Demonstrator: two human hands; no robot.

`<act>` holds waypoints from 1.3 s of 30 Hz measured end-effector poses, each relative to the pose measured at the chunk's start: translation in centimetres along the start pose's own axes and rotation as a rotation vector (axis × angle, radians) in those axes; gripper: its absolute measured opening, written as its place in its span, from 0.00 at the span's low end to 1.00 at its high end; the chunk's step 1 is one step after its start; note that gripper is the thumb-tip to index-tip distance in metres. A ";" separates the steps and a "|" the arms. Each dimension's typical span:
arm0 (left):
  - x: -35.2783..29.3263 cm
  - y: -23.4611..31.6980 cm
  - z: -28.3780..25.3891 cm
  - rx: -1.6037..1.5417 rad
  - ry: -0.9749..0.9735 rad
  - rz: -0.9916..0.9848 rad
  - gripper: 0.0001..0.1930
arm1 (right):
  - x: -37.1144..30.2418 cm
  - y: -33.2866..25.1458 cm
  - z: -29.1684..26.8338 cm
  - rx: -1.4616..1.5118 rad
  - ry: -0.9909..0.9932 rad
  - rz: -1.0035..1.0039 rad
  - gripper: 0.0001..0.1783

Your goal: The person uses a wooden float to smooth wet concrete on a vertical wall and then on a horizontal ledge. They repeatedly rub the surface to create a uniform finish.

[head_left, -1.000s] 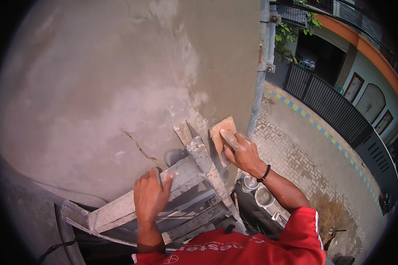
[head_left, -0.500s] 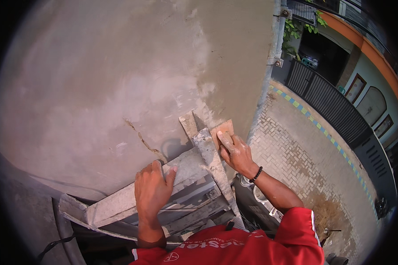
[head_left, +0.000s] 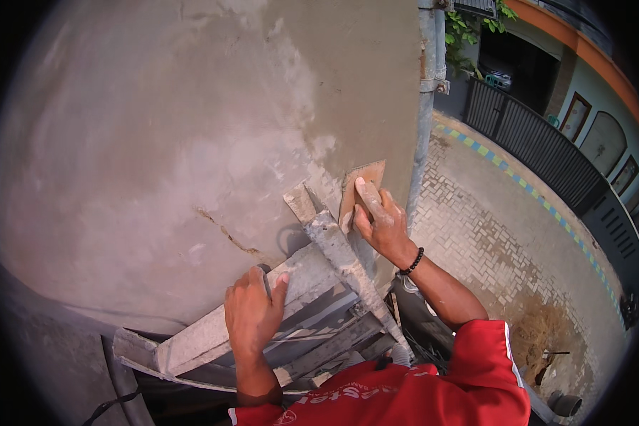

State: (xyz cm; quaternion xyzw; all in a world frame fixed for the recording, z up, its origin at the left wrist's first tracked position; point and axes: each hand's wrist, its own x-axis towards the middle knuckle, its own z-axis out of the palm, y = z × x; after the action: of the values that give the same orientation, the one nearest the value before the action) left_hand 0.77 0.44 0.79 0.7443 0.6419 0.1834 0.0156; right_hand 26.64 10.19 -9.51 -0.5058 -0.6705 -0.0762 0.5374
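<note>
My right hand (head_left: 383, 226) grips an orange-brown plastering float (head_left: 370, 172), its flat face against the wall (head_left: 227, 121). The fingers wrap its handle, with the thumb laid along the top. Grey smears mark the thumb and fingers. Lower left, my left hand (head_left: 254, 312) is closed over the upper edge of a cement-smeared beam (head_left: 199, 341), thumb apart from the curled fingers. A small dark edge shows between thumb and fingers; I cannot tell what it is. The wall is damp and darker around the float, paler to the left.
A crosspiece (head_left: 348, 255) meets the beam beside the float. A crack (head_left: 224, 231) runs in the wall above my left hand. A metal pipe (head_left: 420, 128) stands along the wall's right edge. Far below lie a paved lane (head_left: 497, 220) and a dark gate (head_left: 525, 145).
My right hand has moved the float up the wall and turned it to a steeper tilt. The view has shifted slightly; my left hand stays on the beam.
</note>
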 end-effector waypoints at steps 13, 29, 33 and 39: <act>-0.1 -0.1 -0.2 0.057 -0.071 -0.048 0.25 | 4.5 -0.9 -3.3 0.049 0.027 0.126 0.36; 0.1 0.1 0.6 0.063 -0.034 -0.016 0.22 | 4.9 0.9 -3.8 0.112 0.101 0.119 0.35; 0.5 0.4 0.0 0.058 -0.075 -0.034 0.23 | 0.4 -0.9 0.1 -0.011 0.007 -0.035 0.35; 0.5 0.2 0.0 0.107 -0.052 -0.042 0.25 | -2.7 2.0 -2.6 0.026 -0.154 -0.059 0.34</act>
State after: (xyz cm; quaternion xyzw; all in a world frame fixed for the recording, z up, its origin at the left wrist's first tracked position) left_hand 1.05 0.91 0.95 0.7350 0.6656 0.1290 -0.0037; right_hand 29.57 7.83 -11.51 -0.4832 -0.7254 -0.0443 0.4882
